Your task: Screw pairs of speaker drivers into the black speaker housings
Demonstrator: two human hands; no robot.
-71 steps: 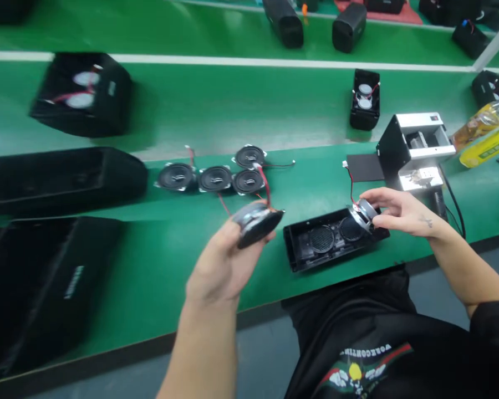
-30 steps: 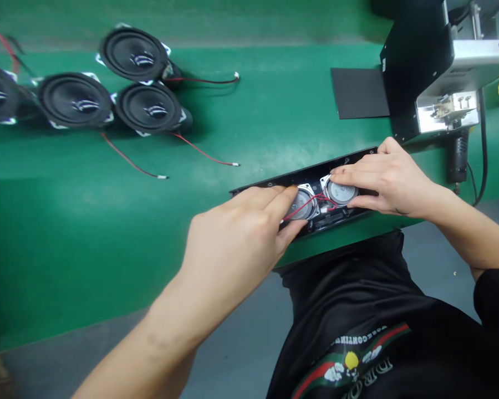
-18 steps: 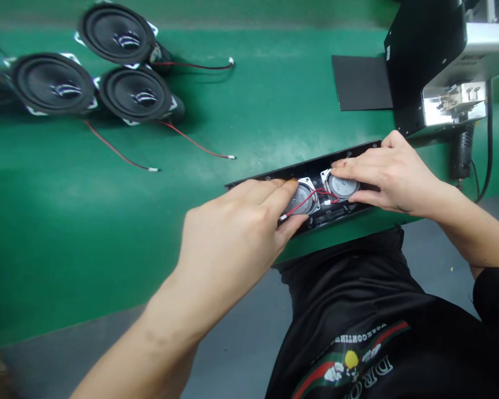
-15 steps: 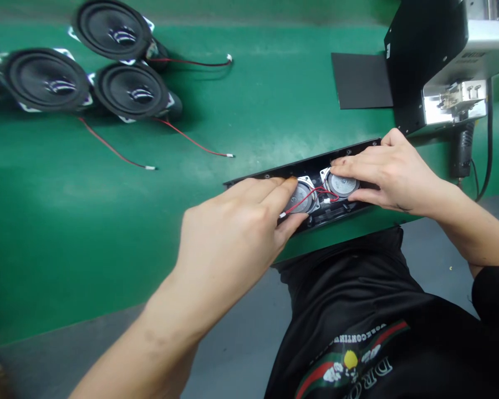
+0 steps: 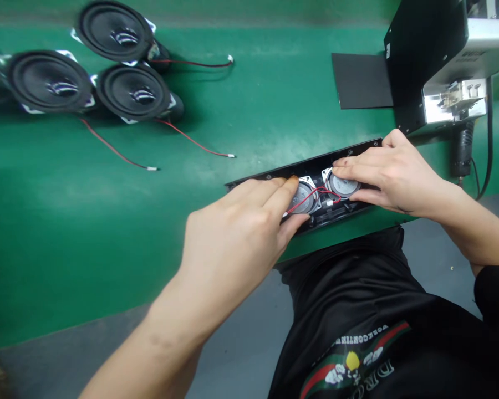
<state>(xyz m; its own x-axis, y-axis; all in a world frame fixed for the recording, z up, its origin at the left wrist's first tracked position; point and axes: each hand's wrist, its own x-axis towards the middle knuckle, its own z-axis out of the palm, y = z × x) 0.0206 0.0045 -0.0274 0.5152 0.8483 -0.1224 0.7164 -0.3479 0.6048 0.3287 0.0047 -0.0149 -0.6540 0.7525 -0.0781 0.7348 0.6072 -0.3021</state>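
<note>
A long black housing lies tilted near the front edge of the green table. Two small speakers sit inside it with their round metal backs up. My left hand grips the left speaker between thumb and fingers. On the right speaker, my right hand closes its thumb and fingertips around the frame. A red wire with small white connectors runs across the two speakers. My left hand hides the left end of the housing, and my right hand covers much of its right end.
Several larger black speakers stand at the upper left, red leads trailing across the green table. A black-and-silver machine stands at the right, beside a flat black sheet. A dark-handled tool hangs below the machine.
Both hands keep their grip on the two speakers. The whole view shifts slightly; otherwise almost nothing moves.
</note>
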